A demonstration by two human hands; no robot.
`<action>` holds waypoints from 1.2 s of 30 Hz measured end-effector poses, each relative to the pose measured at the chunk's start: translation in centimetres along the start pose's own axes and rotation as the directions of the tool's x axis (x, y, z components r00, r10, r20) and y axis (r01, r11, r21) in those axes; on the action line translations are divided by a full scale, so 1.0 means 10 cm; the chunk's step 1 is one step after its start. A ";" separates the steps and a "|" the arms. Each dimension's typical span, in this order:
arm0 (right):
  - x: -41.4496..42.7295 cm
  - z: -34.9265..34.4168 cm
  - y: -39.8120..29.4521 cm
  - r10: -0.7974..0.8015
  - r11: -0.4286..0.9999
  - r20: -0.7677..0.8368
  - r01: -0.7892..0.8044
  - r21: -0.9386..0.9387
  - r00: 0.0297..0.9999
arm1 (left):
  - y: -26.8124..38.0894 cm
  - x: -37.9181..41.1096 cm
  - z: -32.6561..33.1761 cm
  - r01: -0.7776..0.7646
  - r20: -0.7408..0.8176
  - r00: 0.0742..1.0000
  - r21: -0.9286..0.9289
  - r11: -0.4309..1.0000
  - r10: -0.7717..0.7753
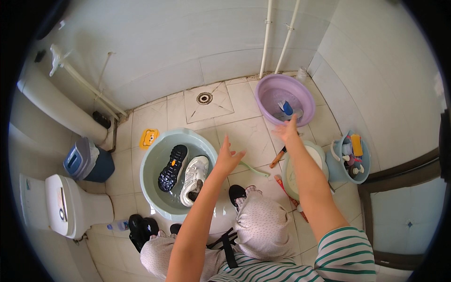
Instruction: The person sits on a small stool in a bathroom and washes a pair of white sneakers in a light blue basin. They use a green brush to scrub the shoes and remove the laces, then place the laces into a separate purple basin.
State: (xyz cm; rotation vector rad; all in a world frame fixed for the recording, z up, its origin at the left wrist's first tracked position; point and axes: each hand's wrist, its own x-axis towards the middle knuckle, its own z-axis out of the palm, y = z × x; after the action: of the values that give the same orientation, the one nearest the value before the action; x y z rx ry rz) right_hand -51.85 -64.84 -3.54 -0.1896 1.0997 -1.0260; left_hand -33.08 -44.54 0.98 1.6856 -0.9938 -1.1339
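My left hand [228, 157] is empty, fingers spread, in the air just right of a pale green basin [146, 176] of water. Inside that basin lie two sneakers: one shows its black sole [173, 167], while the white one [194, 179] is partly hidden by my left forearm. My right hand [287, 130] also holds nothing, its fingers apart near the front rim of a purple basin [262, 95]. A blue-backed brush [287, 108] with pale bristles lies in the purple basin, which seems to hold some water.
A toilet [79, 204] and a blue trash bin [95, 164] stand at left. Right of me are a light green lidded container [292, 176], a blue bucket [364, 172] of bottles and a yellow sponge. A wooden-handled tool [278, 158] and a green strip [255, 171] lie on the tiles.
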 end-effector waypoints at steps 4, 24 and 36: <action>-0.05 -0.07 0.93 0.405 0.860 0.156 -0.317 -0.401 0.901 | -0.58 -0.11 -0.12 0.073 -0.096 0.993 -0.017 0.997 -0.075; -1.30 1.46 3.17 0.753 -0.487 0.540 0.870 0.072 0.377 | -2.10 -1.04 -0.63 0.539 -0.793 0.496 -0.037 0.842 -0.353; -1.18 1.66 3.99 0.864 -0.461 0.487 0.590 0.663 0.128 | -1.97 -1.17 -1.17 0.215 -0.904 0.297 -0.250 0.944 -0.307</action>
State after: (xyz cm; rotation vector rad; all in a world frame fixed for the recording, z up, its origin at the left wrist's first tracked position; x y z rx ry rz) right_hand -15.76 -39.48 -11.31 2.8075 0.3867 -0.4761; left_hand -22.23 -24.91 -11.61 2.0312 0.1213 -0.1568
